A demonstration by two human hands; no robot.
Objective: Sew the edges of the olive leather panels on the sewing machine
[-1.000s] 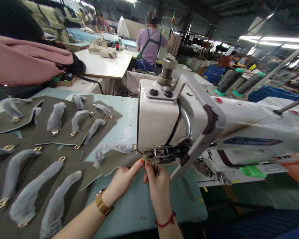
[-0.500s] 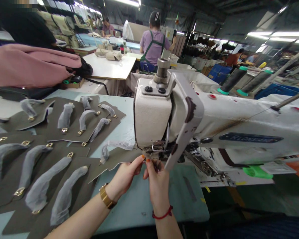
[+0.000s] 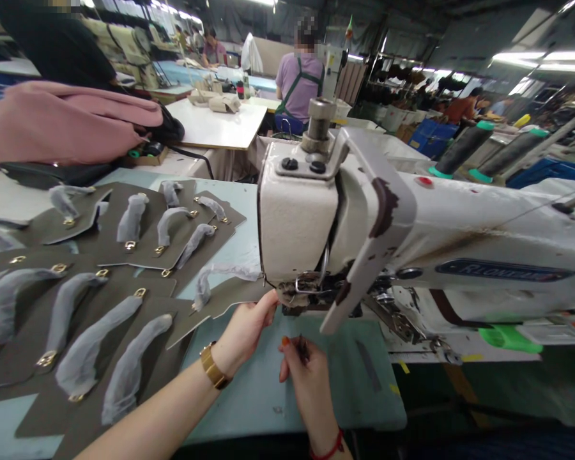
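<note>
My left hand [image 3: 246, 329] reaches to the needle area of a white sewing machine [image 3: 297, 217], fingers pressed together. Its fingertips are partly lost against the machine, beside a grey-brown panel [image 3: 225, 297] with a plastic-wrapped handle [image 3: 218, 275] on it. What the fingers pinch is hidden. Below the machine head, apart from the panel, my right hand [image 3: 311, 377] is closed with curled fingers. A small dark object [image 3: 303, 349] shows between them, too small to name.
Several grey-brown panels [image 3: 172, 345] with plastic-wrapped handles and gold-coloured buckles [image 3: 140, 292] cover the left of the blue-green table [image 3: 249, 390]. Pink material [image 3: 71, 121] lies behind them. Two dark thread cones [image 3: 464, 150] stand behind the machine. A person [image 3: 299, 80] sits further back.
My right hand has drawn away from the needle area, down toward me. My left hand stays by the needle. The view has shifted slightly.
</note>
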